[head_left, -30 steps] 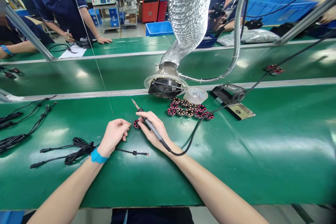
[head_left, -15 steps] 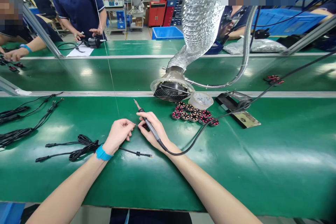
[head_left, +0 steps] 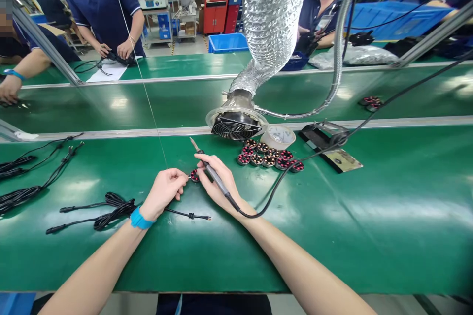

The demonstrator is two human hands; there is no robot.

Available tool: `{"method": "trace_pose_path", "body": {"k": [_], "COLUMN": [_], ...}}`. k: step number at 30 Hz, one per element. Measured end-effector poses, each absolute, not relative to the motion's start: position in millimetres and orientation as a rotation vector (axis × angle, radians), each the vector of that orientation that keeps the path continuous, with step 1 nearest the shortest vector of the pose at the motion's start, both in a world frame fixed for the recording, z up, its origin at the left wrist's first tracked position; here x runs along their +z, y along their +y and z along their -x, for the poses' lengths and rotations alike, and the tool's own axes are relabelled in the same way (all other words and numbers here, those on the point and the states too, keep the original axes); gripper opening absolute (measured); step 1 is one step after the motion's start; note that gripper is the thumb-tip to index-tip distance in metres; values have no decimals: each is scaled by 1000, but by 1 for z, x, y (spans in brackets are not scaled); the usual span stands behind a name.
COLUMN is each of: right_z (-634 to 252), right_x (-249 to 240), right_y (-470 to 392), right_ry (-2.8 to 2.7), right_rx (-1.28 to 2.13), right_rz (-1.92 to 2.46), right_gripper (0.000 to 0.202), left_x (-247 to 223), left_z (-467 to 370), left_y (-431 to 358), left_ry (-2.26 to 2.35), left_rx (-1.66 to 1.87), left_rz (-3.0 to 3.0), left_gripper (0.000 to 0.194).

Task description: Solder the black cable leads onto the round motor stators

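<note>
My left hand point(head_left: 169, 186) is closed, thumb and forefinger pinching a thin wire end whose tip meets a small round motor stator point(head_left: 194, 175) with red windings. My right hand point(head_left: 219, 179) is closed around a soldering iron point(head_left: 216, 177), its tip pointing up and away from the stator. The fingers of that same hand also steady the stator's right side. A thin strand point(head_left: 150, 103), possibly solder, runs down from above to behind my left hand. Black cables point(head_left: 116, 211) lie coiled beside my left wrist, and one stripped cable end point(head_left: 201, 217) sticks out below the hands.
Several stators point(head_left: 271, 155) sit grouped beside a tape roll point(head_left: 278, 137). Above them hangs a fume extractor point(head_left: 238, 125) on a foil duct. An iron stand point(head_left: 330, 145) is to the right, more black cables point(head_left: 27, 189) to the left. Co-workers handle parts across the bench.
My right fingers have shifted slightly right and up, and the stator now shows between my hands. The view has moved a little. The co-worker opposite has brought both hands onto a black part.
</note>
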State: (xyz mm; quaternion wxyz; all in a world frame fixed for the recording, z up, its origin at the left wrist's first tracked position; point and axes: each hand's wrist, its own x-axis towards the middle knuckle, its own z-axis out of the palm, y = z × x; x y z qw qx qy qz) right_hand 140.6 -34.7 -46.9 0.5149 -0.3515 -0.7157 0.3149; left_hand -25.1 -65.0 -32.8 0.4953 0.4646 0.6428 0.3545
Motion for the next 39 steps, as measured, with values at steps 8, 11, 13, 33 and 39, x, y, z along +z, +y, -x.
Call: {"method": "trace_pose_path", "body": {"k": [8, 11, 13, 33, 39], "right_z": [-156, -157, -157, -153, -155], "right_x": [-40, -41, -41, -42, -41], "right_y": [-50, -52, -53, -54, -53], "right_ry": [-1541, -1600, -1621, -1653, -1592], "right_rx": [627, 576, 562, 590, 656], "right_rz": [962, 917, 896, 885, 912], "right_gripper": [21, 21, 20, 21, 21], "left_x": [-33, -32, -32, -32, -32], "left_z": [24, 23, 23, 24, 24], "left_y": [-66, -66, -67, -67, -67], "left_ry": [1565, 1565, 1568, 1541, 1540], "left_rx": [868, 876, 882, 903, 900], "left_rz": [-1126, -1119, -1115, -1100, -1100], "left_gripper": [22, 22, 21, 22, 23]}}
